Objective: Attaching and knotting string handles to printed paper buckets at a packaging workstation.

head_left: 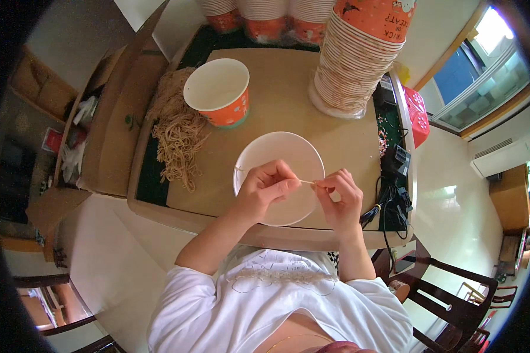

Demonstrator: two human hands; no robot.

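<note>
Over a white round paper bucket (pixel 282 144) at the table's near edge, my left hand (pixel 269 183) pinches a thin beige string (pixel 305 182) between thumb and forefinger. Close to its right, my right hand (pixel 340 194) pinches the same string, and a short length stretches between the two. A bit of string also shows at the bucket's left rim. Behind it to the left stands an orange paper bucket (pixel 225 109) with a white inside, upright and open. A loose heap of beige strings (pixel 179 141) lies beside that bucket.
A tall stack of nested orange buckets (pixel 359 65) stands at the back right, and more stacks (pixel 265 26) line the far edge. Black cables and an adapter (pixel 399 159) lie along the right edge. An open cardboard box (pixel 115 123) is left of the table; a dark chair (pixel 441 282) stands right.
</note>
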